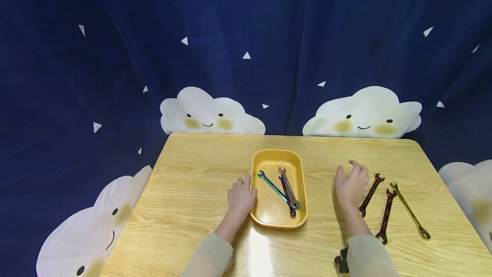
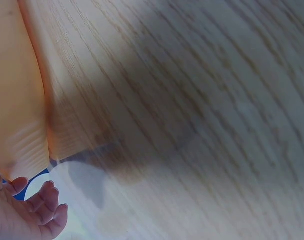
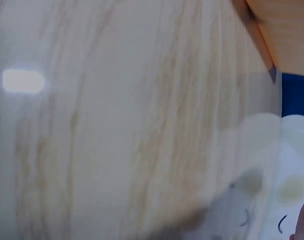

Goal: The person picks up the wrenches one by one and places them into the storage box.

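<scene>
While wrist views seemingly catch the tray (image 1: pixel 269 210), only head's shows wrenches (image 1: pixel 274 187).

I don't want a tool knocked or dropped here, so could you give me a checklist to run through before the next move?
1. Left hand on the yellow rectangular plastic tray: ok, it touches the left rim.
2. Firmness of that hold: cannot tell.
3. Right hand free: ok, no tool shows in it.
4. Teal metal wrench, purple metal wrench and silver metal wrench inside the tray: ok, though they overlap.
5. Room left in the tray: ok, bare floor shows, mostly on its left side.
6. Two dark red metal wrenches and the gold metal wrench in the tray: not ok, they lie on the light wood table.
</scene>
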Demonstrator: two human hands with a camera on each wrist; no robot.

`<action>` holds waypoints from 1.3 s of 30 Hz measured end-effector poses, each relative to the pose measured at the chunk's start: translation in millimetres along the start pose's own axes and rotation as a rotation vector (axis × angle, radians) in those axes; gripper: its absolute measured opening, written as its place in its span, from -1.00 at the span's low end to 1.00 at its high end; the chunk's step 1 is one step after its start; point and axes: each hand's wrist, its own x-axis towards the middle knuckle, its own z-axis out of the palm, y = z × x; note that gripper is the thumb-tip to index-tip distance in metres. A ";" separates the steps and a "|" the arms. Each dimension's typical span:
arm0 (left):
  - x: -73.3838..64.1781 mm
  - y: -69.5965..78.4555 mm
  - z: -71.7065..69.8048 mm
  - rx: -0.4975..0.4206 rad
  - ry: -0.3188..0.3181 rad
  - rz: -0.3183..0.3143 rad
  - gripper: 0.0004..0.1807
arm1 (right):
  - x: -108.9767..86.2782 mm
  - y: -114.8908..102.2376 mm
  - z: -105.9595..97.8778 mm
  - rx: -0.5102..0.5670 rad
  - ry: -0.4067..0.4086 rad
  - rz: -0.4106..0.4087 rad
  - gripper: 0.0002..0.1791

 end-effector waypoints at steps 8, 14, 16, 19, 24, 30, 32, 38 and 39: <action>0.7 0.6 -1.4 0.011 -0.002 -0.004 -0.66 | 2.8 17.6 -8.0 -0.036 0.031 0.114 -0.56; 1.0 0.8 -1.6 0.011 -0.017 -0.004 -0.65 | 4.2 27.1 -12.7 -0.055 0.038 0.214 -0.52; 0.9 0.6 -1.4 0.010 -0.020 -0.004 -0.66 | 4.5 30.3 -13.2 -0.052 0.046 0.241 -0.51; 0.5 0.2 -1.2 0.007 -0.022 -0.003 -0.65 | 4.3 34.5 -13.8 -0.047 0.055 0.277 -0.49; 0.2 0.0 -0.7 -0.002 -0.022 -0.005 -0.64 | 2.9 40.8 -15.4 -0.043 0.045 0.341 -0.45; 1.2 -0.1 0.5 -0.003 -0.024 -0.008 -0.64 | 1.4 48.7 -15.0 -0.018 0.054 0.399 -0.43; 1.4 -0.2 0.4 0.000 -0.023 -0.007 -0.65 | 1.3 50.7 -14.3 -0.005 0.066 0.408 -0.44; 0.9 0.2 -0.1 0.004 -0.018 -0.006 -0.66 | 3.0 53.8 -14.5 0.002 0.068 0.448 -0.44; 0.9 0.2 -0.1 0.003 -0.019 -0.006 -0.66 | 3.6 54.3 -14.7 0.000 0.064 0.457 -0.43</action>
